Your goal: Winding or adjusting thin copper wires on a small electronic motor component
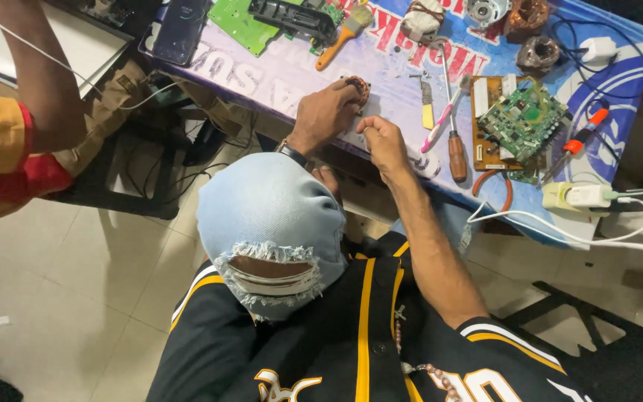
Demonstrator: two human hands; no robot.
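Small copper-wound coil (359,88) is pinned at desk (277,74) edge by left hand (327,112), grip closed on it. Right hand (382,140) is pinched shut beside it; contents can't be told. Coil should be kept steady, w/ wire tension even.

pale tiled floor (61,298), cluttered worktable (381,74)

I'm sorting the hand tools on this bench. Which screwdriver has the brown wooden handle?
The screwdriver lying just right of the right hand, beside the pink toothbrush. The other screwdriver, right of the green circuit board, has an orange-red handle.
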